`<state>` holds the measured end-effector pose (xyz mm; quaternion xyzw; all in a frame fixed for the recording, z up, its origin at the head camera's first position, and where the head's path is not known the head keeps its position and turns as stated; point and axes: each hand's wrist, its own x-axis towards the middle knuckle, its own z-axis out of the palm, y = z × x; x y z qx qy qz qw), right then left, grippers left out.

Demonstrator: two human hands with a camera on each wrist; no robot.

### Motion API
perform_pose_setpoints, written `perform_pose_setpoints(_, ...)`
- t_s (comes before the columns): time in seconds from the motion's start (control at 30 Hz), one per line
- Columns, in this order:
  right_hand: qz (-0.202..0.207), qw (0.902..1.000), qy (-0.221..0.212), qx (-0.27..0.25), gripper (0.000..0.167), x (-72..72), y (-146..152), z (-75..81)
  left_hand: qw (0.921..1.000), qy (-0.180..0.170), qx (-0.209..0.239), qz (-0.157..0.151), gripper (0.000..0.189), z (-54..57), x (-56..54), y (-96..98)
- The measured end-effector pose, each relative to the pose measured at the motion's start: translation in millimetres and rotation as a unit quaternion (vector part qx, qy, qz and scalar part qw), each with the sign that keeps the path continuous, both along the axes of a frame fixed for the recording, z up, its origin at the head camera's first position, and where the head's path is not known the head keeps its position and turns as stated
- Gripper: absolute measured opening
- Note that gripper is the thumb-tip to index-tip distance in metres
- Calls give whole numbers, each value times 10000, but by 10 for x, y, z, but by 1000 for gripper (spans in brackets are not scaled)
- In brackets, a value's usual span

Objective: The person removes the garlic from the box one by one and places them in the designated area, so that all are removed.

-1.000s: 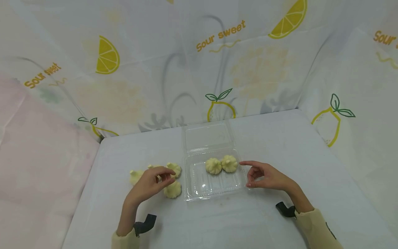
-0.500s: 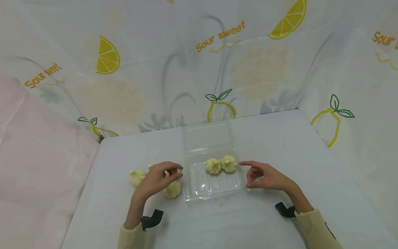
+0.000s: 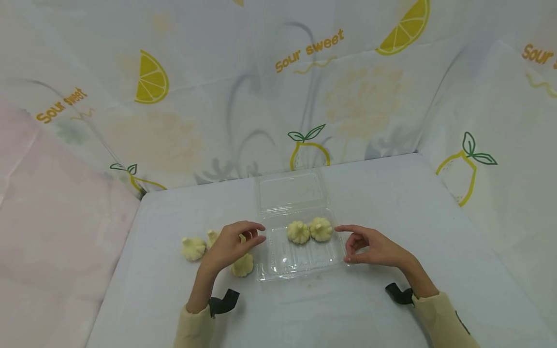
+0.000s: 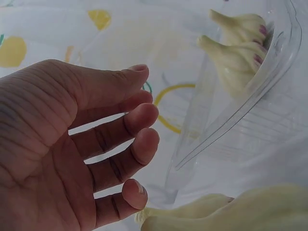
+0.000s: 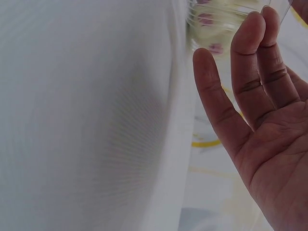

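Note:
A clear plastic clamshell box (image 3: pixel 278 261) lies on the table with its lid (image 3: pixel 291 191) folded back. Two pale garlic bulbs (image 3: pixel 298 232) sit side by side in its base, near the right wall. My left hand (image 3: pixel 232 244) hovers at the box's left edge, fingers loosely bent; the left wrist view shows nothing between thumb and fingers (image 4: pixel 139 144). Below and around it are loose garlic bulbs (image 3: pixel 241 266), one partly hidden by the hand. At the box's right side is my right hand (image 3: pixel 374 247), its index finger extended by the rim and its thumb at the front corner.
More loose garlic bulbs (image 3: pixel 193 249) lie left of the left hand. A white cloth covers the table (image 3: pixel 304 314). Behind it hangs a lemon-print curtain (image 3: pixel 196 121), with a pinkish part of the cloth wall (image 3: pixel 56 241) along the left.
My left hand has moved right, from above the loose garlic bulbs to the box's left edge. More of the bulbs at left are uncovered. The right hand stays at the box.

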<state>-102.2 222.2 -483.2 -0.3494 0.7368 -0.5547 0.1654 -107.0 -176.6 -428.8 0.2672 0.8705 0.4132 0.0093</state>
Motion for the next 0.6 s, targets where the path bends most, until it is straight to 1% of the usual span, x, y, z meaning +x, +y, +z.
perform_pose_setpoints(0.1,-1,10000,-6,-6,71,2,1,4,10000,15,4,90,19,-11,-5,43)
perform_pose_setpoints(0.3,11,10000,-19,-8,73,2,3,5,9996,-65,-32,286,20,-28,-16,130)
perform_pose_setpoints(0.5,55,9999,-73,-78,75,-3,7,-9,9977,-100,-129,652,21,-17,-36,248)
perform_pose_setpoints(0.6,65,9999,-76,-84,74,-5,8,-16,9967,-176,-114,790,22,-17,-49,307)
